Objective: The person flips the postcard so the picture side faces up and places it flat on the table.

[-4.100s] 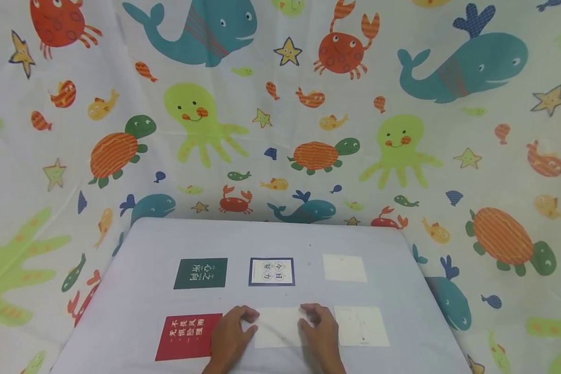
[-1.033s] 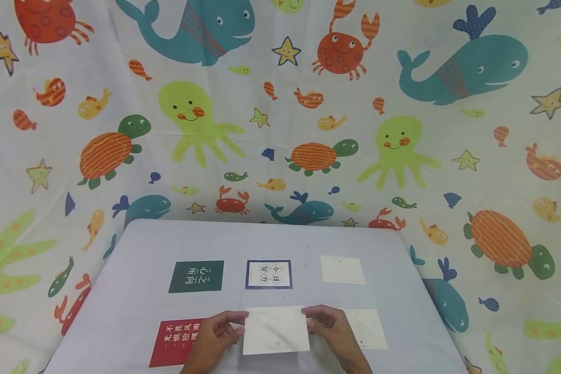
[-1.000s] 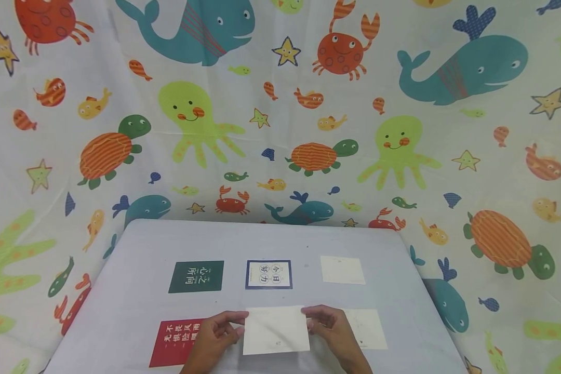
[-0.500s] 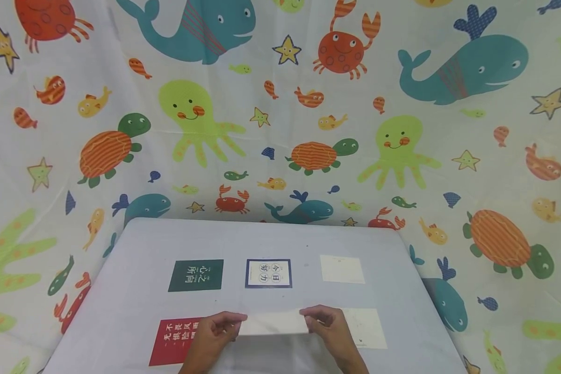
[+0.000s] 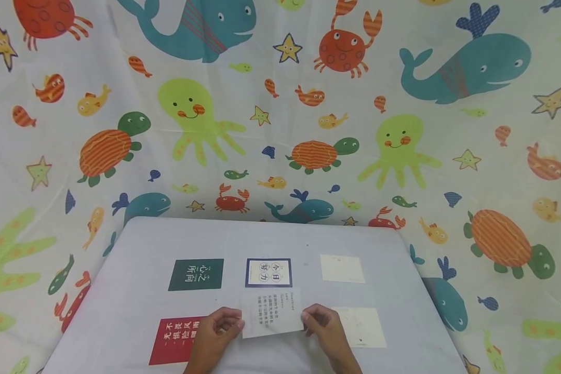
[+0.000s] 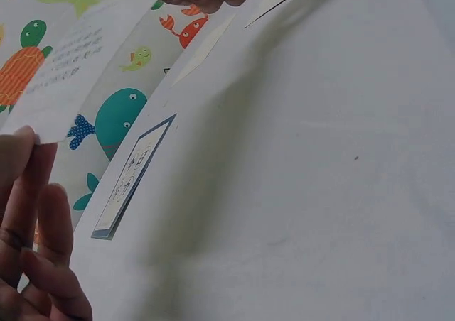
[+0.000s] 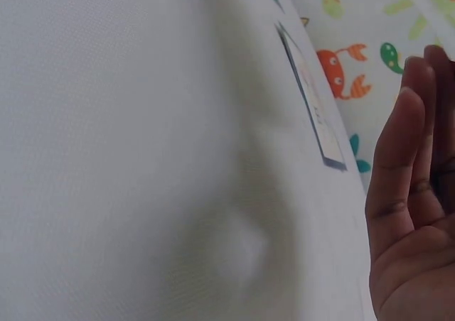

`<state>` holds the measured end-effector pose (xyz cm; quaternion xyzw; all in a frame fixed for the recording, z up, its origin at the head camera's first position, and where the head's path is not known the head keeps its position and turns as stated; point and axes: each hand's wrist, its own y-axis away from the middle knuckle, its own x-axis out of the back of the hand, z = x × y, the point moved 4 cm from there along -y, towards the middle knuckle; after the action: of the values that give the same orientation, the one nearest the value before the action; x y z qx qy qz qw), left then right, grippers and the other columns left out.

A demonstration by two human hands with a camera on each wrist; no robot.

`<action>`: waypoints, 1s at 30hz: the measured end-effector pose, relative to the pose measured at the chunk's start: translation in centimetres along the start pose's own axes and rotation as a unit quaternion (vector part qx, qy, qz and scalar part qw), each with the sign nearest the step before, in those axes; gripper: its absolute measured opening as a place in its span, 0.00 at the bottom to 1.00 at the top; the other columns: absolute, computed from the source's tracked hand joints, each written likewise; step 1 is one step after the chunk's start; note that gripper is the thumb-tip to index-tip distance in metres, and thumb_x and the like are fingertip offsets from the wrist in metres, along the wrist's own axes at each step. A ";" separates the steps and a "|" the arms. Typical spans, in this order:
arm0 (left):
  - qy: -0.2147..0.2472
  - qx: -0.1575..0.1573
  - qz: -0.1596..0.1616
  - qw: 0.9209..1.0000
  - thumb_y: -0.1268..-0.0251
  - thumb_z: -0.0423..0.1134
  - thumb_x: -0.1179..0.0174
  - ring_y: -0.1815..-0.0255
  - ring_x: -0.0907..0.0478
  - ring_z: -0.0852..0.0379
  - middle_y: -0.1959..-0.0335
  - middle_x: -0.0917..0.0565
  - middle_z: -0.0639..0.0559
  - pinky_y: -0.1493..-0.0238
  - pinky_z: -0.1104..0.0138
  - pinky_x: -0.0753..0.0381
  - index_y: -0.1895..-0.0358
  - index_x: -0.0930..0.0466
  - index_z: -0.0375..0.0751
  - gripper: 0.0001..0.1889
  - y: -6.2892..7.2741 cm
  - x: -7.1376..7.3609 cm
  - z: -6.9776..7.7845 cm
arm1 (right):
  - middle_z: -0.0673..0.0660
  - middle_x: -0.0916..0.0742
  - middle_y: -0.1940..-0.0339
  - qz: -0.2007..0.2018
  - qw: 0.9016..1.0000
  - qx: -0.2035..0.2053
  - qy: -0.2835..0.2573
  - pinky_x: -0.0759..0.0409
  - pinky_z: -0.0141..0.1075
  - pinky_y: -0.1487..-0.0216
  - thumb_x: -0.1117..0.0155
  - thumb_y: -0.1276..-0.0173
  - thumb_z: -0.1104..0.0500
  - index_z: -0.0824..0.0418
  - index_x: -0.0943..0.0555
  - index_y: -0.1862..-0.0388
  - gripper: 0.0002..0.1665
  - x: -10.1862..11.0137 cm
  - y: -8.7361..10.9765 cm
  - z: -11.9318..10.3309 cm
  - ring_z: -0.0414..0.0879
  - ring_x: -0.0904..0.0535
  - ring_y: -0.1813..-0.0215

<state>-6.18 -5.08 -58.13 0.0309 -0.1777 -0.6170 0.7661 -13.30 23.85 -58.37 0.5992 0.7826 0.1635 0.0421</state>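
Note:
A white card [image 5: 272, 314] printed with columns of dark characters is held up over the table between both hands. My left hand [image 5: 216, 332] pinches its left edge between thumb and fingers, and my right hand [image 5: 328, 331] pinches the right edge. In the left wrist view the raised card [image 6: 75, 65] slants across the upper left, thumb and finger of the left hand [image 6: 35, 236] at its lower corner. The right wrist view shows the right hand [image 7: 412, 200] at the right border, with its grip on the card mostly out of frame.
On the white table [image 5: 280, 239] lie a green card [image 5: 197, 283], a blue-bordered card [image 5: 268, 283], a white card [image 5: 342, 268] at back right and another [image 5: 366, 327] at front right. A red card [image 5: 173, 343] is partly behind the left hand. A sea-animal curtain [image 5: 271, 130] hangs behind.
The card lay flat between the hands, then was lifted showing a nearly blank side. It has since been turned over and now shows its printed text, raised farther from the table's front.

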 end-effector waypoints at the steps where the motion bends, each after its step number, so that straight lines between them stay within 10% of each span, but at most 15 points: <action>1: 0.008 0.000 0.001 1.000 0.36 0.46 0.24 0.65 0.14 0.58 0.62 0.07 0.50 0.59 0.69 0.18 0.49 0.14 0.40 0.18 0.0 -0.1 0.0 | 0.57 0.08 0.63 -0.002 1.000 0.001 -0.006 0.13 0.37 0.59 0.30 0.26 0.51 0.65 0.15 0.53 0.17 0.0 0.0 0.1 0.47 0.12 0.60; 30: -0.066 0.006 0.039 0.997 0.40 0.41 0.23 0.68 0.18 0.57 0.54 0.08 0.50 0.65 0.70 0.19 0.51 0.09 0.47 0.14 0.4 -0.6 -0.4 | 0.61 0.13 0.49 -0.041 0.999 0.023 -0.027 0.12 0.36 0.59 0.23 0.37 0.63 0.63 0.15 0.39 0.26 -0.3 0.9 1.2 0.45 0.10 0.65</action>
<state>-5.76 -4.50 -58.50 -0.0120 -0.2325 -0.5858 0.7763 -12.05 24.06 -59.28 0.5720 0.8083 0.1276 0.0564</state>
